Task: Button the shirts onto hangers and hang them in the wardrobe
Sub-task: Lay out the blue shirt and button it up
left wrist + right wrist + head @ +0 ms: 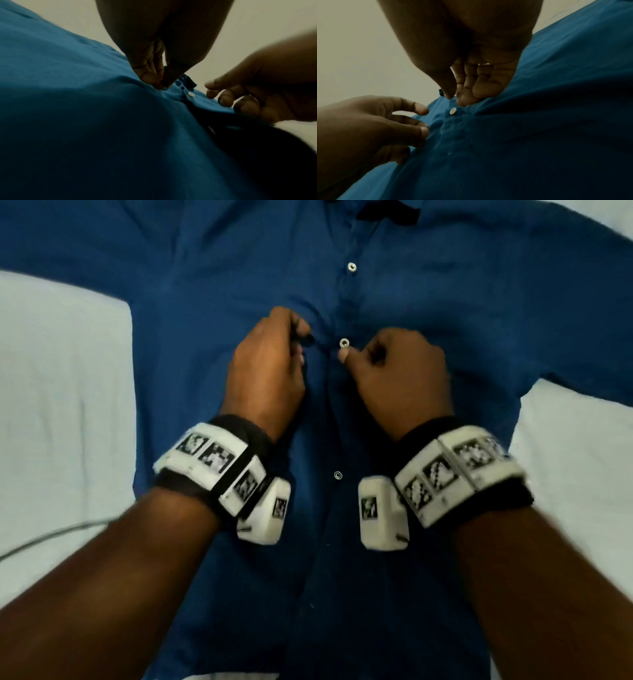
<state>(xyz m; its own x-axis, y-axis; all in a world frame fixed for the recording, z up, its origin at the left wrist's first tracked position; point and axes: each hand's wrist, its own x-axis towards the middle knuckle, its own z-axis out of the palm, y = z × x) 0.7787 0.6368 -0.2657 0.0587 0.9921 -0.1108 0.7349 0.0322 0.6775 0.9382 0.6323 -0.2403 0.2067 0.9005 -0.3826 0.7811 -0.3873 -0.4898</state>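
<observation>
Spread flat, a blue shirt [205,285] lies front-up on a bed covered with a pale sheet [61,392], its sleeves stretched out toward the left and right edges and its collar toward the far edge. A dark piece, perhaps part of a hanger, shows at the collar opening [388,215], though what it is cannot be told for sure.

Both hands work at the middle of the button placket. The left hand [267,364] is curled, its thumb and fingers pinching a fold of the shirt's cloth just left of the placket, and the fabric bunches up under the grip; the left wrist view shows the pinch closing on the cloth edge. The right hand [397,371] is also curled, thumb and forefinger pinching the placket edge just below a silver-ringed button [344,343], with the thumb tip almost touching it. The right wrist view shows the fingers bent onto the cloth right beside that button.

Another button [351,266] sits farther up the placket toward the collar, and a darker one [338,475] lies nearer the person, between the two wrists. Each wrist wears a black band carrying white blocks printed with black-and-white markers [212,457]. A thin grey cable [51,537] runs across the sheet by the near left edge of the bed.
</observation>
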